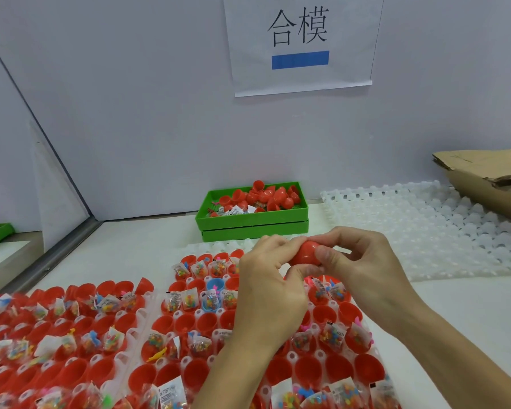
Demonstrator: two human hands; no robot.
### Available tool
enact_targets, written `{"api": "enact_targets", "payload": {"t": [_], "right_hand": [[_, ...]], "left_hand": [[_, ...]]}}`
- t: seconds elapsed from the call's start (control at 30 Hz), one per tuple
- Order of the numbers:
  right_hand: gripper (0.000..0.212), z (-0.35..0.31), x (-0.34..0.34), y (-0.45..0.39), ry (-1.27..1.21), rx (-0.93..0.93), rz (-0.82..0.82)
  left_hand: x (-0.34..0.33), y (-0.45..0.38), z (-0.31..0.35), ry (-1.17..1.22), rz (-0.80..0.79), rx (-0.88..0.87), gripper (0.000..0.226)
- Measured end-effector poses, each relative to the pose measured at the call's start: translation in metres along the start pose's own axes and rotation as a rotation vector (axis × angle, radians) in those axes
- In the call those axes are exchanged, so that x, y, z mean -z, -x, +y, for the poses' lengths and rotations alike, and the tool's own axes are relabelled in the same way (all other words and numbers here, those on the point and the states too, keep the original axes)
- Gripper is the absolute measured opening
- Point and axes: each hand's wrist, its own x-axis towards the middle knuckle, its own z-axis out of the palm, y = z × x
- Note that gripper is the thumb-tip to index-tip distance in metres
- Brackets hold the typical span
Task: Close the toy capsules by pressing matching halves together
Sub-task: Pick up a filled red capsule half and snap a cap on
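Worktop (455, 305) space is bounded on the far side by a white wall and on the left by an angled partition with a metal base rail (56, 249). Bare surface shows at right, near the forearm, and at far left beside the rail. A green bin (252, 224) of red halves stands against the far wall; just right of it lies an empty translucent tray (425, 228), with torn cardboard (490, 178) at the far right edge. Two trays of open red cups (171, 326), many holding bagged toys, fill the near and left area.

Both hands are raised above the right tray's far rows. The red capsule (306, 254) sits between them. The left hand (270, 287) grasps its left side with curled fingers and thumb; the right hand (363, 261) pinches its right side, thumb (329, 258) on the near face, fingers curled over the top.
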Motion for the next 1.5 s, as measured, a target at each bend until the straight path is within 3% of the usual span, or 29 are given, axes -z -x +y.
{"api": "enact_targets", "payload": {"t": [0.03,0.17,0.3,0.4,0.53,0.67,0.8,0.87,0.97,1.17,1.3,1.4,1.5], "right_hand": [[0.006,0.0,0.0,-0.001,-0.021,-0.009,-0.002],[0.026,-0.001,0.003,-0.004,-0.218,-0.084,-0.047],[0.024,-0.002,0.004,-0.005,-0.333,-0.123,-0.075],[0.034,-0.004,0.004,-0.005,-0.374,-0.151,-0.088],[0.035,-0.005,0.006,-0.005,-0.263,-0.155,-0.027],[0.011,-0.006,0.005,-0.002,0.012,-0.024,0.026],[0.04,-0.007,0.004,0.002,0.182,0.161,-0.072],[0.05,-0.006,0.004,0.003,0.234,0.211,-0.135],[0.047,-0.004,0.0,0.004,0.257,0.253,-0.14],[0.03,-0.001,-0.002,0.002,0.117,0.154,0.001],[0.031,-0.005,-0.004,0.002,-0.043,0.064,0.029],[0.029,-0.009,-0.012,0.004,-0.394,-0.13,-0.049],[0.039,-0.012,-0.022,0.007,-0.563,-0.27,-0.14]], "left_hand": [[0.001,-0.001,0.002,0.009,-0.016,0.006,0.03],[0.003,-0.001,0.006,0.175,-0.102,0.116,0.024],[0.005,-0.003,0.004,0.391,-0.166,0.292,0.017],[0.007,-0.005,0.003,0.447,-0.143,0.316,0.018],[0.011,-0.006,0.001,0.475,-0.096,0.3,0.024],[0.013,-0.007,-0.003,0.399,-0.063,0.265,0.024],[0.015,-0.008,-0.005,0.458,-0.09,0.321,0.012],[0.017,-0.008,-0.005,0.5,-0.181,0.346,0.025],[0.017,-0.007,-0.006,0.541,-0.287,0.383,0.039],[0.017,-0.008,-0.006,0.524,-0.183,0.354,0.023],[0.016,-0.008,-0.006,0.374,-0.119,0.228,0.037],[0.015,-0.008,-0.003,0.395,-0.117,0.212,0.045],[0.015,-0.008,-0.001,0.434,-0.097,0.202,0.042]]}}
